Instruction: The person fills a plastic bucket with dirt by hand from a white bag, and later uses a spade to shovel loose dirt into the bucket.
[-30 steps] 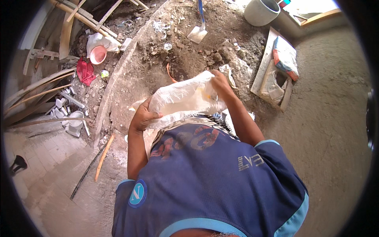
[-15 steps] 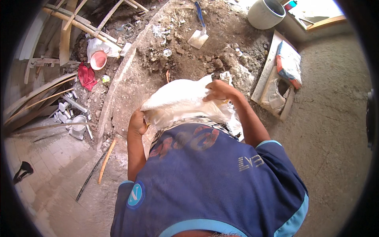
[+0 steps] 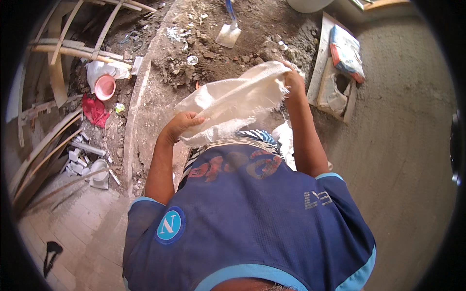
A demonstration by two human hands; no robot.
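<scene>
A white woven sack [image 3: 233, 99] with a frayed edge is stretched between my hands in front of my waist. My left hand [image 3: 182, 127] grips its near left side, thumb lying on top of the cloth. At the far right corner my right hand [image 3: 294, 83] is closed on the sack, its fingertips partly hidden by the fabric. The sack slants upward from left to right and looks flat. More white material [image 3: 285, 140] hangs beside my right forearm, near the patterned cloth at my waist.
Ahead, a blue-handled shovel [image 3: 229, 34] lies on rubble. To the right are a board [image 3: 321, 58] and a printed bag [image 3: 346, 52]. On the left are wooden strips [image 3: 73, 51], a pink bucket [image 3: 105, 88], a red cloth [image 3: 95, 110] and white broken pieces [image 3: 77, 162].
The sack has been raised and spread out from a bunched shape. My right hand has moved up and to the right; my left hand has shifted slightly up. The view has tilted.
</scene>
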